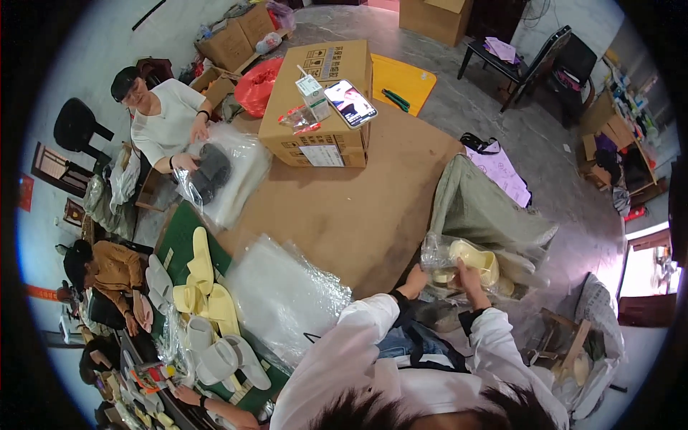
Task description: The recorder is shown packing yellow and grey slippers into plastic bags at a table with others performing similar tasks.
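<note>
My left hand [414, 279] grips the lower left edge of a clear plastic bag [438, 252] holding pale yellow slippers [479, 261]. My right hand [469, 274] holds the same bag from below, its fingers against the slippers. The bag hangs just off the right edge of the brown table [358, 208], over the mouth of a large grey-green sack [480, 204]. Both my sleeves are white.
A stack of clear plastic bags [283, 297] lies on the table to my left, beside yellow and white slippers [204, 294]. A cardboard box [319, 100] with a phone [350, 102] on it stands at the far side. Other people work along the left edge.
</note>
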A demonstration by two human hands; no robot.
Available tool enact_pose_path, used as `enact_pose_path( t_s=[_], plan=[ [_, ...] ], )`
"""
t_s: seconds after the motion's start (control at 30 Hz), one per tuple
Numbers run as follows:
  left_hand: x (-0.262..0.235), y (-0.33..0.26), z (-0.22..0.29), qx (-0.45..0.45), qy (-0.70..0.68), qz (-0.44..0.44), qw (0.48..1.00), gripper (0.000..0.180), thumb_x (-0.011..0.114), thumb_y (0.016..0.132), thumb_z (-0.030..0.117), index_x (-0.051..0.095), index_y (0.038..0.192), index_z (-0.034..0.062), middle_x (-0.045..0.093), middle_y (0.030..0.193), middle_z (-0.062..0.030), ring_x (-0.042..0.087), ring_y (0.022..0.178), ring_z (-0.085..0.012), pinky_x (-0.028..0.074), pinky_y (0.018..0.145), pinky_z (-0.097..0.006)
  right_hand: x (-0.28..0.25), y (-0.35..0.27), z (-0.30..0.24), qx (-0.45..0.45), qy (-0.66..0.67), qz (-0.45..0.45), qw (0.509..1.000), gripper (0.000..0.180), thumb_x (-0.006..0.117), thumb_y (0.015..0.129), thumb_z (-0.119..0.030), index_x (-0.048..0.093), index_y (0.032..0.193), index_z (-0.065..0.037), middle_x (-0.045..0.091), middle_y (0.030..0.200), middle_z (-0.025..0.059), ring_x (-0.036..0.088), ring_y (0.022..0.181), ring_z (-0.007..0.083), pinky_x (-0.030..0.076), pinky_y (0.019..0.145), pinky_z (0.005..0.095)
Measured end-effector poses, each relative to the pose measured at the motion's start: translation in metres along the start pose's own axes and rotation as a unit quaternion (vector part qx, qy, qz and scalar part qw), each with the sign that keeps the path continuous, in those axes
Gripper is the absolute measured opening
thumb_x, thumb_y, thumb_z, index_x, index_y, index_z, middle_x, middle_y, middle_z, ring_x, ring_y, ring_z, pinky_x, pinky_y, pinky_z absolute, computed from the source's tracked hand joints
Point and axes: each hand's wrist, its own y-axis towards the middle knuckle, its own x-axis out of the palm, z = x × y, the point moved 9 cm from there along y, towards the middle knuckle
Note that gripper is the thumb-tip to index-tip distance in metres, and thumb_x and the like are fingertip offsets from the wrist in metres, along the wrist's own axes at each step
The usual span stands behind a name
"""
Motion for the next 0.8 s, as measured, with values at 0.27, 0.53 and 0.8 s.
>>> enact_pose_path(
  t_s=[0.27, 0.53, 0.8],
  plan=[
    [-0.019, -0.004, -0.013, 0.062, 0.013, 0.04, 0.997, 0.041, 0.049, 0.085, 0.025, 0.048, 0.11, -0.007, 0.055, 0.106, -0.0205, 0.053, 0.091, -0.0285, 0.041, 0.078, -0.037, -0.154, -0.085, -0.051, -0.058, -0.259, 0.553, 0.79, 0.082, 0.071, 0.068, -0.033, 0.028, 0.136, -0.018, 0.028, 0.137, 0.0199, 0.029, 0.125, 0.037, 0.024, 0.097, 0.0532],
    [-0.016, -0.01, -0.028, 0.052, 0.103, 0.043, 0.992, 0.044, 0.049, 0.081, 0.025, 0.051, 0.106, -0.011, 0.057, 0.1, -0.0262, 0.056, 0.091, -0.0349, 0.043, 0.076, -0.039, -0.075, 0.005, -0.009, -0.213, -0.284, 0.352, 0.866, 0.036, 0.057, 0.076, -0.025, 0.058, 0.109, -0.011, 0.047, 0.121, 0.0197, 0.043, 0.11, 0.0361, 0.029, 0.093, 0.0496],
    [0.012, -0.059, 0.004, 0.117, 0.162, -0.023, 0.98, 0.042, 0.049, 0.081, 0.027, 0.054, 0.1, -0.0104, 0.06, 0.09, -0.0226, 0.058, 0.081, -0.0293, 0.044, 0.068, -0.039, 0.07, -0.002, -0.001, -0.295, -0.337, -0.092, 0.889, 0.044, 0.041, 0.085, -0.029, 0.051, 0.12, -0.003, 0.042, 0.129, 0.0208, 0.039, 0.12, 0.034, 0.03, 0.101, 0.0403]
  ],
)
